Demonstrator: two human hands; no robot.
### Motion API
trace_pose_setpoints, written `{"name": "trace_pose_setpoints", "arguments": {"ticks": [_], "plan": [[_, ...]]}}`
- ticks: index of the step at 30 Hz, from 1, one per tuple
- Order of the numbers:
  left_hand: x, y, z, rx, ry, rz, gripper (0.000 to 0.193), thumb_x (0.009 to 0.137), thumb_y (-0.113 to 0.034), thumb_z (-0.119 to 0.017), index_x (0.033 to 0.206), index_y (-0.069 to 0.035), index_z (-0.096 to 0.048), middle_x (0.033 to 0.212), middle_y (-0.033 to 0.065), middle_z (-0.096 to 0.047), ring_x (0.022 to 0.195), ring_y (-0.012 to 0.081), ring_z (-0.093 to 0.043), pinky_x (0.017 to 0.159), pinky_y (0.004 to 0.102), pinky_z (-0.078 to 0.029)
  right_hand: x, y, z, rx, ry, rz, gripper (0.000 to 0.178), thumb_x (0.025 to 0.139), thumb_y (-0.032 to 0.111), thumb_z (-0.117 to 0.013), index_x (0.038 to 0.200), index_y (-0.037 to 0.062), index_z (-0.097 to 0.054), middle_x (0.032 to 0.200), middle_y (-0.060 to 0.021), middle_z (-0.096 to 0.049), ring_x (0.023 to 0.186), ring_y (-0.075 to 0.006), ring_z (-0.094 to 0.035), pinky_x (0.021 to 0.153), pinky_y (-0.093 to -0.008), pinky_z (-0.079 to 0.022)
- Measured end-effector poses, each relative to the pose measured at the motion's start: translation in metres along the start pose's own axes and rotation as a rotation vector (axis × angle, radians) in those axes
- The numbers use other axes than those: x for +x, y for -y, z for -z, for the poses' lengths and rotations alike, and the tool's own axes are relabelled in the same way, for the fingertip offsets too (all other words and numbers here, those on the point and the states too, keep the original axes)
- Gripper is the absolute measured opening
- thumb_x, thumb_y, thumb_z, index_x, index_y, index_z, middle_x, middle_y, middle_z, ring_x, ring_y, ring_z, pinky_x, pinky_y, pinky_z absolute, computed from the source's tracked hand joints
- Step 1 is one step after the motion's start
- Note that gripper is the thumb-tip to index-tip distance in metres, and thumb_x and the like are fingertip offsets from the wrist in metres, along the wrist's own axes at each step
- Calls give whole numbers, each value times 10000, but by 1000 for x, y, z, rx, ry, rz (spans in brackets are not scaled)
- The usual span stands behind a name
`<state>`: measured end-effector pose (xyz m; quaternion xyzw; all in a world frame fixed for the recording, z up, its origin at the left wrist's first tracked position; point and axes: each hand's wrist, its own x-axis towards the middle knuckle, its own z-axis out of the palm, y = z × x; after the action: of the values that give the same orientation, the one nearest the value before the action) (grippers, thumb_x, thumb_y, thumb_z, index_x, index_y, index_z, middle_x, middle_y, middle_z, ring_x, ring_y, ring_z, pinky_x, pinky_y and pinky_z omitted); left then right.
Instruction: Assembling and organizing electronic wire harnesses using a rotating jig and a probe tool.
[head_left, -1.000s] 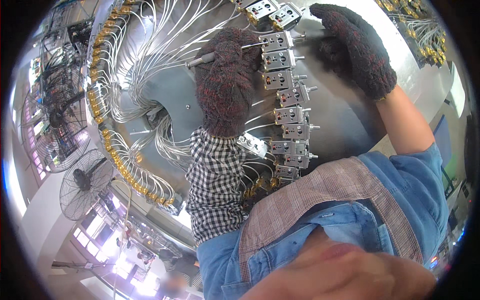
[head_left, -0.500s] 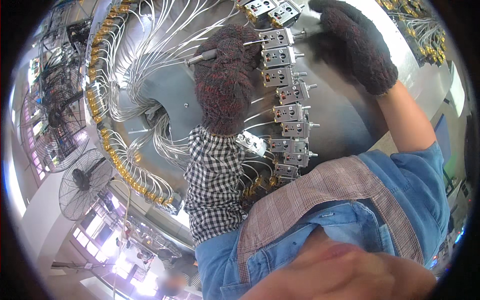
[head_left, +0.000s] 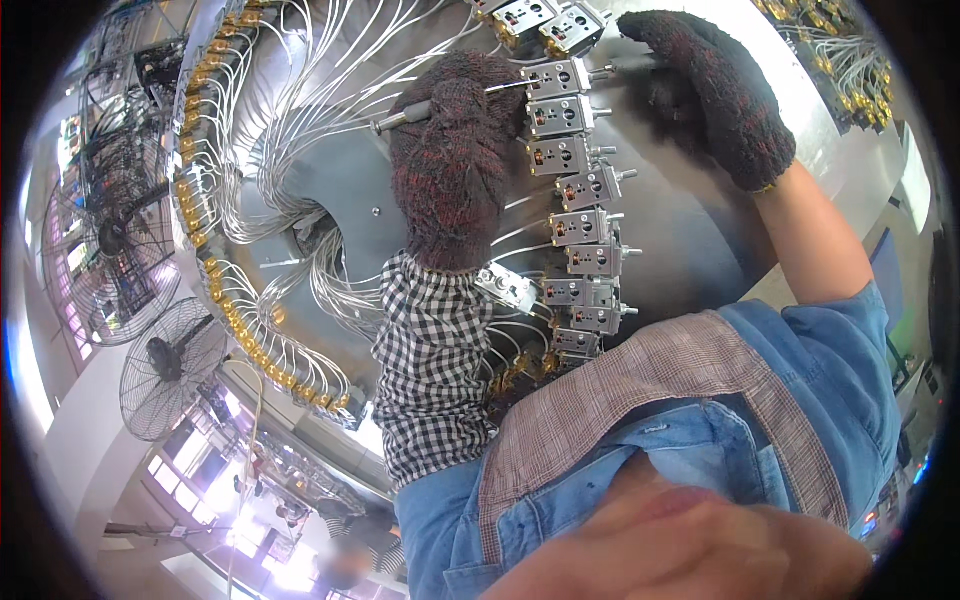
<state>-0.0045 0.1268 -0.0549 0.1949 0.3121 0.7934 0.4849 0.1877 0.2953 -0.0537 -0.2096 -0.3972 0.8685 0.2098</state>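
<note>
My left hand, in a dark knitted glove and a checked sleeve, is closed round a screwdriver with a grey handle. The thin shaft points right, its tip against a small silver metal box with a threaded stem. To the right of that box, my right hand, gloved too, hovers with fingers stretched toward the far side, holding nothing I can see. Several similar boxes run in a curved row toward me. A loose-looking pale box lies beside my left wrist.
White wires fan out from a hole in the round metal table to brass-coloured fittings along its left rim. More wired brass fittings sit at the far right. Black fans stand at the left.
My right hand's fingertips have shifted slightly nearer to me. The left hand keeps its hold on the screwdriver, almost unmoved.
</note>
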Motion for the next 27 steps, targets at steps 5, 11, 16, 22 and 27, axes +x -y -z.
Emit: {"name": "trace_pose_setpoints", "arguments": {"ticks": [5,11,16,22,27], "plan": [[-10,-7,-11,367,-35,79,377,1020,-204,-406,1366,-55,-399,1278,140,-514,1199,209,-497,1041,323,-396,-4,14,-8,3,-163,-140,273,910,97,-571,1176,38,-545,1069,-157,-642,880,-263,-667,760,-348,-560],[-7,-9,-19,424,-29,15,350,1002,-156,-438,1301,24,-432,1223,138,-540,1058,180,-574,863,263,-523,-2,19,-20,119,-167,-137,338,902,185,-627,1193,30,-549,1080,-144,-653,841,-229,-666,719,-339,-561],[-4,-8,-11,313,121,-44,345,996,-121,-438,1302,37,-420,1171,143,-570,991,174,-606,844,272,-547,-8,32,-26,-161,-268,-183,336,892,174,-637,1183,29,-554,1083,-142,-651,830,-189,-662,729,-307,-554],[-7,-11,-14,173,42,12,275,984,-117,-455,1202,42,-509,1131,139,-596,956,178,-621,811,269,-546,0,28,-43,-894,-18,504,355,900,158,-621,1211,4,-547,1063,-119,-643,855,-158,-641,711,-290,-547],[-10,-17,-23,512,-92,-14,270,966,-132,-495,1166,46,-526,1117,147,-603,961,173,-622,805,266,-544,-26,33,-40,-1143,-228,307,376,916,144,-595,1250,-7,-511,1036,-106,-650,827,-154,-642,671,-275,-540]]}}
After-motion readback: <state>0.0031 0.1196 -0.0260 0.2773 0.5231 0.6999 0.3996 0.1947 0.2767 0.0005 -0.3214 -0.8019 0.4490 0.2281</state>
